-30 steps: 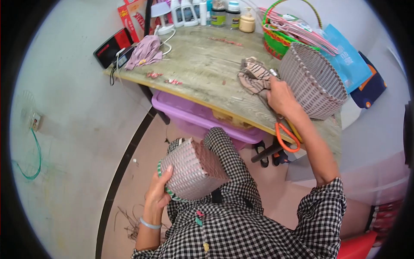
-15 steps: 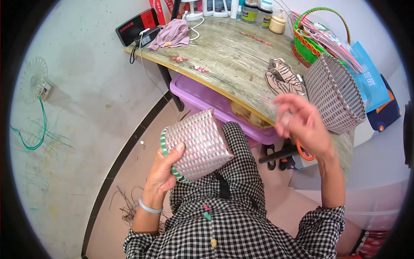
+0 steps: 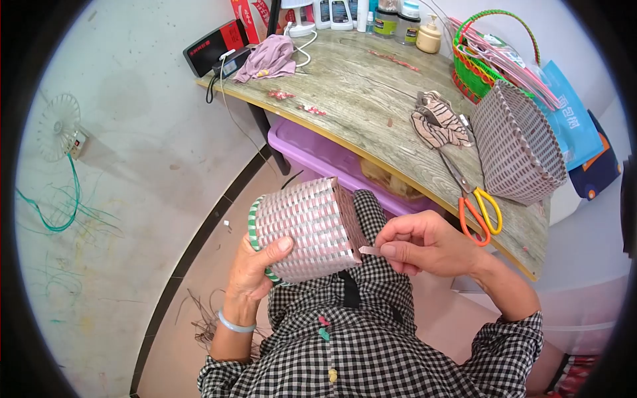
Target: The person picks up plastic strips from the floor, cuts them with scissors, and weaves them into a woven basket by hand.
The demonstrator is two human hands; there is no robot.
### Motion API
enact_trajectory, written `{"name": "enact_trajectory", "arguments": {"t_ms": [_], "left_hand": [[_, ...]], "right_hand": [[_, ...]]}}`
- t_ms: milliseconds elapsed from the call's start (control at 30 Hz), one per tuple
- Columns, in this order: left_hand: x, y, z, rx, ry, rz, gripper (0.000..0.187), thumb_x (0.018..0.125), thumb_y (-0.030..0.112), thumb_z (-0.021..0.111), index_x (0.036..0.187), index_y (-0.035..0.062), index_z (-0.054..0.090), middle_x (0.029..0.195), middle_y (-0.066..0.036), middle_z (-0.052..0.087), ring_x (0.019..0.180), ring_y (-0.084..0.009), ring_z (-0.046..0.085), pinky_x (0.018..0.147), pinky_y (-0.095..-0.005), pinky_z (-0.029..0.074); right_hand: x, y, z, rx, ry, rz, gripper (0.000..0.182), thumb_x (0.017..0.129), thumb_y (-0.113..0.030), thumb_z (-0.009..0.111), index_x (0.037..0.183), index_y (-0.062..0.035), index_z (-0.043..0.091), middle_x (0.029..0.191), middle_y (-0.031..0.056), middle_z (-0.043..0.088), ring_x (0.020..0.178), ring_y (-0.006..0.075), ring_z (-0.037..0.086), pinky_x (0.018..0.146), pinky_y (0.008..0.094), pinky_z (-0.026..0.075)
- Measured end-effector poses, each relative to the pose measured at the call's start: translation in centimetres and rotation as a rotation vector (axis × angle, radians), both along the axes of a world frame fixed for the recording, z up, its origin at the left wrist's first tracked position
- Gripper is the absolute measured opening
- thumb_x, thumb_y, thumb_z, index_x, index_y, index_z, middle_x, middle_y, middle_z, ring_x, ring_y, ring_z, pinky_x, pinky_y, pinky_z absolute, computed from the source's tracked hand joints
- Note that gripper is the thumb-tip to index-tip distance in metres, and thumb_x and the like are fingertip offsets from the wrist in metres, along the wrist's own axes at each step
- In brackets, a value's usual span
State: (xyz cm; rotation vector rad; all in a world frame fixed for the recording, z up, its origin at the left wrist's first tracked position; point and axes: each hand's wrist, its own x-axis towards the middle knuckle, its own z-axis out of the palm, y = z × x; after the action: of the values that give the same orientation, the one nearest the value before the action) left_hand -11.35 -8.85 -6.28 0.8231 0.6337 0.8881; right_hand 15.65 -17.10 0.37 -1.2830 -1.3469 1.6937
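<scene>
My left hand [image 3: 255, 265] grips a small woven basket [image 3: 305, 229] of pinkish and silvery strips by its green-edged end, thumb on the outer wall. The basket lies on its side above my lap, its other end facing right. Close to that end, my right hand [image 3: 428, 245] pinches a short flat strip [image 3: 370, 251] between thumb and fingers. The tip of the strip points left, right at the basket's edge. Scissors [image 3: 476, 209] with orange and yellow handles lie on the table beyond my right hand.
On the wooden table [image 3: 345, 86] are a striped cloth [image 3: 438, 119], a larger woven basket [image 3: 514, 146], a green basket [image 3: 474, 73] of strips and a purple cloth [image 3: 269, 58]. A purple bin [image 3: 312, 156] sits underneath. Loose strips [image 3: 211, 322] litter the floor.
My right hand has moved down and left from over the table edge to the basket's right end. The scissors it had covered now show in full. My left hand keeps its grip.
</scene>
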Motion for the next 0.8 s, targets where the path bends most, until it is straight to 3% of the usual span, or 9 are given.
{"name": "enact_trajectory", "arguments": {"t_ms": [133,500,800], "left_hand": [[0.1,-0.2,0.3,0.062,0.035,-0.007,0.050,0.073,0.007,0.079,0.119,-0.0012,0.059,0.111,-0.010,0.067,0.100,-0.0197,0.064,0.091,-0.0351,0.049],[-0.2,-0.8,0.1,0.288,0.129,-0.031,0.042,0.074,0.004,0.078,0.113,-0.0026,0.063,0.106,-0.011,0.068,0.093,-0.0166,0.065,0.086,-0.0337,0.053],[0.5,-1.3,0.2,0.223,0.136,-0.006,0.038,0.076,0.004,0.077,0.110,-0.0028,0.064,0.103,-0.012,0.069,0.092,-0.0178,0.066,0.086,-0.0344,0.053]], "right_hand": [[-0.3,-0.1,-0.8,-0.033,0.082,0.025,0.014,0.095,-0.014,0.057,0.096,-0.0002,0.061,0.073,-0.0010,0.058,0.064,0.0015,0.052,0.055,0.0170,0.042],[-0.7,-0.4,-3.1,0.180,-0.068,0.018,0.017,0.092,-0.009,0.061,0.103,0.0025,0.066,0.077,-0.0004,0.064,0.068,0.0037,0.054,0.061,0.0208,0.044],[-0.9,-0.4,-3.6,0.251,-0.137,0.018,0.012,0.089,-0.007,0.062,0.095,0.0029,0.067,0.070,0.0013,0.063,0.062,0.0046,0.056,0.056,0.0210,0.045]]}}
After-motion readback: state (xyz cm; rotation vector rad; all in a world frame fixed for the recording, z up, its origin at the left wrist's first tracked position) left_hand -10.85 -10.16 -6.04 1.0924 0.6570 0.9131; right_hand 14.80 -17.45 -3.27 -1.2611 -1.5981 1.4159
